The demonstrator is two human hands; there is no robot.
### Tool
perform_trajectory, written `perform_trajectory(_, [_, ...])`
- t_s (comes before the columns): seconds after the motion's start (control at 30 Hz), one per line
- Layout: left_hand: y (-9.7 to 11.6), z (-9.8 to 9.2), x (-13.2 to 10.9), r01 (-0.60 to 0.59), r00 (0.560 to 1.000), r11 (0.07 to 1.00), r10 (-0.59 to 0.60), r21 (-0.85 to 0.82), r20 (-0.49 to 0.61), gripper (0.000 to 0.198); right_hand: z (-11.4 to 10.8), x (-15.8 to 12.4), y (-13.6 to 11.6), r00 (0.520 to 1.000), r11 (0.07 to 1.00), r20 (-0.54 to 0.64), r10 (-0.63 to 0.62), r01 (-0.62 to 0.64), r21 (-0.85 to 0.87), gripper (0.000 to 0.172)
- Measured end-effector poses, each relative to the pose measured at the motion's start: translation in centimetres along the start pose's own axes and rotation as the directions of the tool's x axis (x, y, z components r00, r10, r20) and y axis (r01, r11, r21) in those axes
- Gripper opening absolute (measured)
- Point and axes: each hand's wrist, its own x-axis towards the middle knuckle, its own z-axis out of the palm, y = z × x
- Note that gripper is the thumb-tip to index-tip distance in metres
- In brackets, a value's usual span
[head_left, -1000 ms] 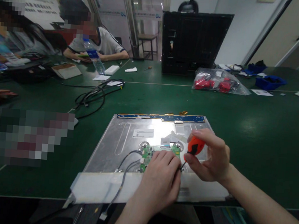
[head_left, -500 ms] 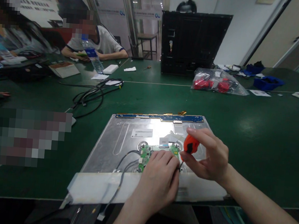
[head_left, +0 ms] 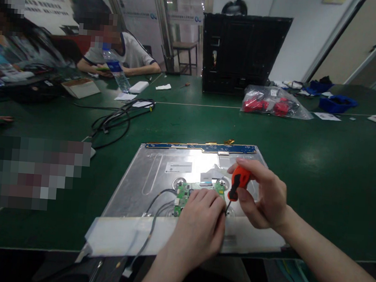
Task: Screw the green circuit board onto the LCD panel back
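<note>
A screwdriver (head_left: 239, 178) with an orange-and-black handle is held by my right hand (head_left: 264, 192), between thumb and fingers. Its thin shaft slants down to the near right corner of a green circuit board (head_left: 183, 197). Over that board lies my left hand (head_left: 203, 220), fingers bent and close together, its fingertip side beside the shaft's lower end. What the left fingers pinch, if anything, is hidden, as is the screwdriver's tip. Beneath is a silver metal-backed display panel (head_left: 139, 185), with a narrow blue circuit strip (head_left: 194, 147) along its far edge. Grey cables (head_left: 151, 229) run from the board past the panel's near edge.
Black cables (head_left: 118, 116) lie coiled on the green table (head_left: 319, 168) at left. A black flat-screen casing (head_left: 243, 54) stands at the back, beside a plastic bag (head_left: 275, 103) with red items. A water bottle (head_left: 116, 69) and two seated people are at the far left.
The screwdriver handle has turned, showing more black. My right fingers have shifted their grip, the thumb moving right along the handle. My left hand stays in place.
</note>
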Motion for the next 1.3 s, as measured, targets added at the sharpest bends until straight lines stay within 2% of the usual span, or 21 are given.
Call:
perform_trajectory(0.23, [-0.12, -0.11, -0.06, 0.006, 1.0, 1.0, -0.006, 0.0, -0.013, 0.013, 0.32, 0.14, 0.25, 0.998, 0.998, -0.052, -0.029, 0.026, -0.049, 0.056])
perform_trajectory(0.43, [-0.02, -0.03, -0.04, 0.002, 1.0, 1.0, -0.002, -0.007, -0.009, 0.011, -0.04, -0.19, 0.2, 1.0, 0.998, 0.017, -0.023, 0.022, 0.064, 0.06])
perform_trajectory(0.6, [0.05, -0.09, -0.05, -0.003, 1.0, 1.0, 0.003, 0.002, -0.001, 0.011, -0.23, -0.61, -0.09, 0.999, 0.999, 0.022, 0.032, -0.032, 0.001, 0.069])
perform_trajectory(0.87, [-0.03, 0.03, 0.03, 0.006, 1.0, 1.0, -0.006, -0.001, -0.011, 0.011, 0.44, -0.16, 0.3, 0.998, 0.999, -0.06, -0.029, 0.027, -0.031, 0.06])
perform_trajectory(0.97, [0.01, 0.0, 0.0, 0.005, 1.0, 1.0, -0.005, -0.003, -0.019, 0.012, 0.27, 0.01, 0.31, 0.998, 0.998, -0.029, -0.054, 0.054, -0.025, 0.057])
perform_trajectory(1.1, [0.04, -0.14, -0.04, 0.011, 1.0, 1.0, -0.011, -0.002, 0.0, 0.012, -0.11, -0.12, 0.11, 1.0, 0.999, 0.014, -0.013, 0.013, 0.042, 0.053])
perform_trajectory(1.2, [0.01, -0.16, -0.03, 0.011, 1.0, 1.0, -0.011, -0.009, 0.006, 0.011, -0.26, -0.35, -0.01, 0.999, 0.999, 0.036, 0.025, -0.025, 0.024, 0.056])
perform_trajectory(1.3, [0.01, -0.09, -0.03, 0.005, 1.0, 1.0, -0.005, -0.001, -0.004, 0.011, -0.15, -0.38, -0.02, 1.0, 1.0, 0.018, 0.012, -0.012, 0.01, 0.059])
